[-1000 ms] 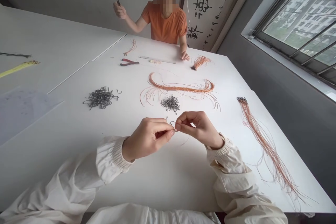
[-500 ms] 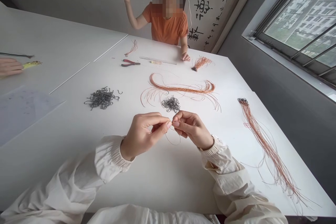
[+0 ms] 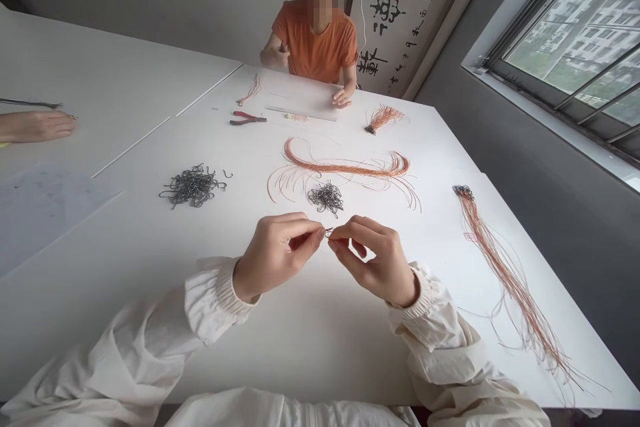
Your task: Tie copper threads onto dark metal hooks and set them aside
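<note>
My left hand (image 3: 277,253) and my right hand (image 3: 373,257) meet fingertip to fingertip over the white table (image 3: 310,333). Both are pinched on a small dark metal hook (image 3: 329,233) held between them; a thin copper strand seems to run from it, too fine to follow. Just beyond lies a small pile of dark hooks (image 3: 325,197) on a long bundle of copper strands (image 3: 345,167). A larger pile of hooks (image 3: 193,185) sits to the left.
A person in an orange shirt (image 3: 315,40) sits at the far side, with red-handled pliers (image 3: 247,119), a ruler (image 3: 300,113) and a small copper tuft (image 3: 383,118) nearby. Finished copper strands with hooks (image 3: 505,273) trail along the right edge. Another person's hand (image 3: 35,125) rests at the left.
My right hand has turned, its fingers opening out below the pinch. The person opposite has lowered the raised arm to the chest. The hand at the left has come further into view.
</note>
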Action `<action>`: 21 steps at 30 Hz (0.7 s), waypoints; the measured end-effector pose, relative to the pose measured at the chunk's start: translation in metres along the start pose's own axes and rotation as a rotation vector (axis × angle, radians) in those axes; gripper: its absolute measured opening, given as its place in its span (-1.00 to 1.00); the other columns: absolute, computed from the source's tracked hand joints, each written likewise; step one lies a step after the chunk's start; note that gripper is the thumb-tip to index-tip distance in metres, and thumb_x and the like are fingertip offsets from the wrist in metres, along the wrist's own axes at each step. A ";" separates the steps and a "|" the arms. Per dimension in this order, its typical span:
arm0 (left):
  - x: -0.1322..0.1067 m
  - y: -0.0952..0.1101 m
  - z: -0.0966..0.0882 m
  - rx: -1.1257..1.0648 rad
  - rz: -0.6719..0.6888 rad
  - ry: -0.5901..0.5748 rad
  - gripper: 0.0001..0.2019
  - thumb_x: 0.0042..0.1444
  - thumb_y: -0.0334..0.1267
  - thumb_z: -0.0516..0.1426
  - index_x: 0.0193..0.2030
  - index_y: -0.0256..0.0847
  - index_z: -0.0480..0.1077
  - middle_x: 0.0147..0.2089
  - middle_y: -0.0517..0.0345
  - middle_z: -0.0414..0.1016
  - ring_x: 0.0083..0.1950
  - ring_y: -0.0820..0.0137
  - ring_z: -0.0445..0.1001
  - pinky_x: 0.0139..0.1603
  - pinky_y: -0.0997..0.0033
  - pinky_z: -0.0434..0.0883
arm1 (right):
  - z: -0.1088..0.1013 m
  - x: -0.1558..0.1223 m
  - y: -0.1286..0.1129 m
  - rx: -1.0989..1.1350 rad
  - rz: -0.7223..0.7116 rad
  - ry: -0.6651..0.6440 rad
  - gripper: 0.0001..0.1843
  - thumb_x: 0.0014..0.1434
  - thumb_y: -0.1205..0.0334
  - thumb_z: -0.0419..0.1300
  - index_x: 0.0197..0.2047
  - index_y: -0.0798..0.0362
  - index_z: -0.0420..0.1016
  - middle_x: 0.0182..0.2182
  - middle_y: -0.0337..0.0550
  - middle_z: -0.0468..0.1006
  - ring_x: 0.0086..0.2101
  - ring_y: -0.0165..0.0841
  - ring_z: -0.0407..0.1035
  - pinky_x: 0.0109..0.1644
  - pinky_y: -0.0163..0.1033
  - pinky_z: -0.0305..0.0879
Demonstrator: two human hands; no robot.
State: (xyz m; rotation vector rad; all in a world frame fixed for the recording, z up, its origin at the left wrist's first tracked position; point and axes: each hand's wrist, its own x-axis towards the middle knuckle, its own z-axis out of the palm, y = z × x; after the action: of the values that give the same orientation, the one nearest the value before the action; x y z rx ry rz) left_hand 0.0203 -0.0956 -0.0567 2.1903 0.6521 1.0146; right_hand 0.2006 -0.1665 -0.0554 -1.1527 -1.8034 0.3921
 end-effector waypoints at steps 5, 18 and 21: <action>-0.005 0.004 0.003 -0.030 0.022 -0.107 -0.78 0.21 -0.42 0.13 -0.46 -0.31 0.47 -0.55 0.21 0.28 -0.52 0.53 0.19 -0.49 0.46 0.20 | -0.006 0.007 0.000 0.185 0.222 -0.062 -0.94 0.19 0.34 0.19 -0.31 0.12 0.49 -0.48 -0.22 0.45 -0.52 -0.53 0.15 -0.46 -0.37 0.13; -0.004 0.008 -0.002 -0.062 0.040 0.050 -0.88 0.17 -0.45 0.17 -0.38 -0.29 0.51 -0.52 0.21 0.35 -0.50 0.54 0.22 -0.45 0.49 0.26 | 0.008 0.006 0.030 0.925 0.525 -0.183 -0.82 0.15 0.22 0.30 -0.33 0.15 0.41 -0.60 -0.34 0.26 -0.59 -0.59 0.07 -0.52 -0.40 -0.03; -0.001 0.006 -0.003 -0.044 0.028 0.110 -0.87 0.16 -0.44 0.18 -0.41 -0.29 0.50 -0.53 0.22 0.33 -0.51 0.54 0.21 -0.46 0.49 0.24 | 0.015 0.002 0.020 0.919 0.505 -0.077 -0.82 0.18 0.20 0.28 -0.27 0.13 0.41 -0.63 -0.37 0.22 -0.61 -0.59 0.04 -0.54 -0.40 -0.06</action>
State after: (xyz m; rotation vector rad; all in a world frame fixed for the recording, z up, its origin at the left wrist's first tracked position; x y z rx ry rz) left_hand 0.0185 -0.0997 -0.0512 2.1224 0.6443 1.1599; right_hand 0.1986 -0.1514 -0.0749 -0.8869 -1.1136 1.3994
